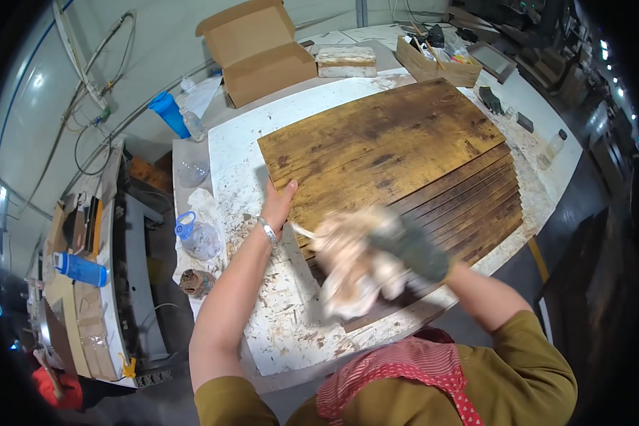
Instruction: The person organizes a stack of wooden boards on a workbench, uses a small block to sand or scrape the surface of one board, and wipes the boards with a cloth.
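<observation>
A stack of brown-stained wooden boards (433, 234) lies fanned out in steps on a white work surface smeared with brown. My bare left hand (280, 202) grips the left edge of the top wooden board (383, 138), its thumb on the upper face and the other fingers partly hidden at the side. In a dark glove, my right hand (413, 250) is closed on a crumpled, brown-stained white rag (355, 263). Motion blurs both the glove and the rag, which covers the near left part of the stack.
Left of the boards stand a clear jug with a blue handle (200, 240), a brown-stained jar (195, 282) and a blue cup (169, 113). Behind are an open cardboard box (270, 74) and a wooden tray of tools (458, 74). A small bottle (555, 145) stands at the right.
</observation>
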A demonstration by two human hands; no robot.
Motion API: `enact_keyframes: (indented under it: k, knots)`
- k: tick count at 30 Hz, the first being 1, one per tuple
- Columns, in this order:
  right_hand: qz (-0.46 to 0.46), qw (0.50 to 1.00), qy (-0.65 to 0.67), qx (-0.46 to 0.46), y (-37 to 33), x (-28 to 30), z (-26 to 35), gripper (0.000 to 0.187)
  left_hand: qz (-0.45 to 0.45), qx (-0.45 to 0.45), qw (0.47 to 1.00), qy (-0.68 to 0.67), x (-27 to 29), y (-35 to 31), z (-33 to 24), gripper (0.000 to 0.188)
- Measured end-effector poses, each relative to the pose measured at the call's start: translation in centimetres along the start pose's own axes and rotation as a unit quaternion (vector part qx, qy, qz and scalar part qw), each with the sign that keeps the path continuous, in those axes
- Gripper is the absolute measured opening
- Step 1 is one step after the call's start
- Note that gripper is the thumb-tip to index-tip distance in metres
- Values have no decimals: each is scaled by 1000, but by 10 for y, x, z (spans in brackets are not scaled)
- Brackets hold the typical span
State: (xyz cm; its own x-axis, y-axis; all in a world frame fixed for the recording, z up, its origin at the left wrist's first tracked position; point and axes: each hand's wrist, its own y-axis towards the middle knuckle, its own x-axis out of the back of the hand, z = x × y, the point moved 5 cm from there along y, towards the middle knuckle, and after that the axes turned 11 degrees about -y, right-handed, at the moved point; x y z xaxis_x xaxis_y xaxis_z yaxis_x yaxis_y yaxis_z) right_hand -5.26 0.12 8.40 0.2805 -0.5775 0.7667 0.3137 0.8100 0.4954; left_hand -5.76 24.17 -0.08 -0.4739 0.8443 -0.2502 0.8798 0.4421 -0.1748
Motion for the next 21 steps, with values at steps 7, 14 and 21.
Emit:
enact_keyframes:
  k: [7, 14, 21]
  knots:
    - [14, 907, -384, -169, -19, 19, -59, 29, -4, -32, 999, 17, -6, 6, 3, 64]
    - [121, 969, 110, 183, 8, -107, 95, 36, 46, -30, 995, 81, 1, 14, 4, 83]
    - [100, 978, -180, 27, 17, 28, 35, 38, 37, -391, 758, 520, -70, 8, -68, 56]
